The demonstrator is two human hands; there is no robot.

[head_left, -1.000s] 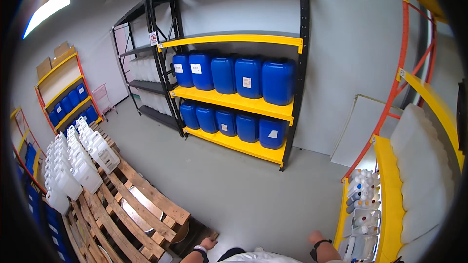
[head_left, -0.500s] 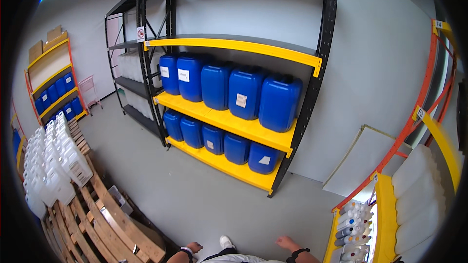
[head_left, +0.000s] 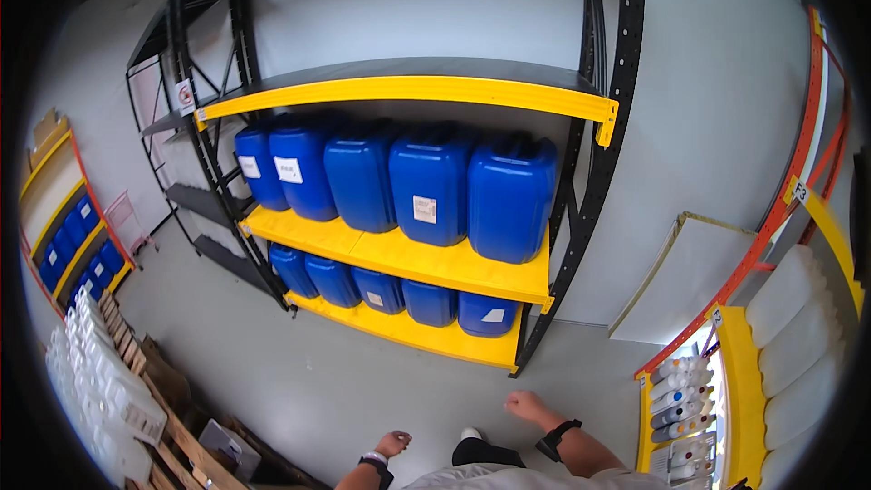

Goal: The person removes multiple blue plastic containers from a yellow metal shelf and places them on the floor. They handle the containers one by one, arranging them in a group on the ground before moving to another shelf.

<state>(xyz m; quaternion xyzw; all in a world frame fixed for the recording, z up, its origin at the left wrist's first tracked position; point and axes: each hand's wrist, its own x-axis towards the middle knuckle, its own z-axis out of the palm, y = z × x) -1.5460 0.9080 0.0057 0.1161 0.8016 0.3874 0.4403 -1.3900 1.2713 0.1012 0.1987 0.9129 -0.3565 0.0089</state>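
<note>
My left hand [head_left: 393,443] hangs low in front of me, its fingers loosely curled, and I see nothing in it. A light band and a dark band circle that wrist. My right hand [head_left: 524,404] is raised a little farther forward, closed like a fist, with a dark strap on the wrist and nothing visible in it. Neither touches anything. Ahead stands a black rack with yellow beams. Blue jerrycans line its middle shelf [head_left: 399,252] and its lowest shelf [head_left: 399,322]. The blue jerrycan [head_left: 513,200] at the right end of the middle shelf is nearly straight ahead.
White jugs [head_left: 109,399] crowd a wooden pallet [head_left: 186,467] at the lower left, beside a grey bin [head_left: 231,445]. To the right, an orange and yellow rack [head_left: 748,399] holds bottles [head_left: 680,399] and large translucent containers [head_left: 803,336]. A pale panel [head_left: 680,272] leans against the wall.
The blue jerrycans and black rack look larger and nearer as I step forward. Both hands have come farther up into view. The pallet has slid toward the lower left.
</note>
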